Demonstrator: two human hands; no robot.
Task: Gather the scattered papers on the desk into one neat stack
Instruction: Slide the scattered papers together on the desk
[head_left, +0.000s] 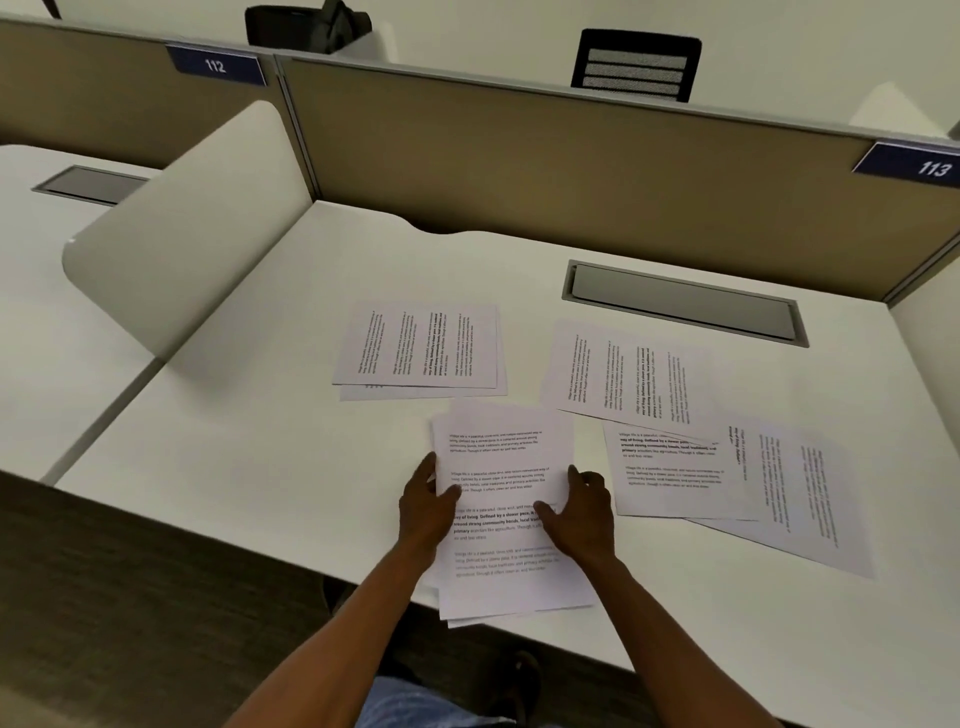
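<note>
At desk (249, 405) edge, both hands grip paper stack (501, 467), thumbs on top.

Both forearms are showing bare to the elbow, with no sleeves, watch or rings on the left hand (423, 512) or right hand (582, 512). Below them, blue denim (410, 706) is covering the lap.

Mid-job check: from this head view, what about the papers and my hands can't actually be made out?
- Sheet count in the held stack of white printed sheets: overlapping sheets hide those beneath.
- Printed text: too small and blurred to read.
- Left hand and right hand: fingers beneath the stack hidden by paper.
- Far-left pair of white sheets: lower sheet mostly covered.
</note>
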